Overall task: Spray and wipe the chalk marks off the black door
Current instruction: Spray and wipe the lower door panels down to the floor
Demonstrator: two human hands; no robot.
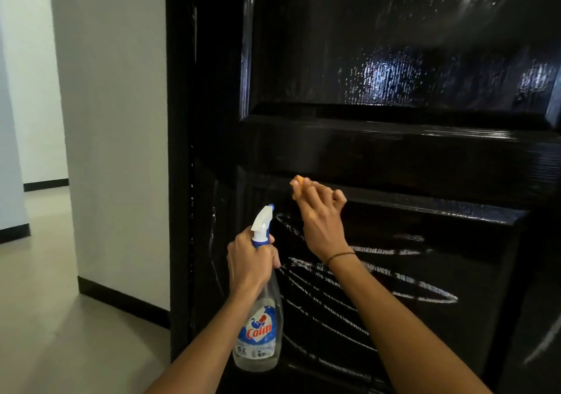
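- The spray bottle (pixel 258 327) is of clear plastic with a blue and red "Colin" label; through the clear wall I cannot tell how much liquid is inside.
- The bottle stands nearly upright, its long axis vertical, and its white nozzle (pixel 264 218) at the top points up and a little right, toward the black door (pixel 394 151).
- The left hand (pixel 250 264) is closed around the bottle's neck, just below the blue collar, with the fingers wrapped tight.
- The right hand (pixel 320 211) is higher, at the top edge of the door's lower panel; its fingers are pressed together on a small orange cloth (pixel 297 185) and hold it against the door surface.
- Only a corner of the cloth shows above the fingertips.
- A thin dark band (pixel 340 255) goes around the right wrist.
- The chalk marks (pixel 379 284) are white looping lines on the lower panel, below and to the right of both hands; their long strokes run mostly sideways.
- One more chalk stroke (pixel 543 345) is at the far right edge of the door.
- The upper panel (pixel 394 44) is glossy and looks wet.
- A white wall (pixel 115 120) with a black skirting stands left of the door.
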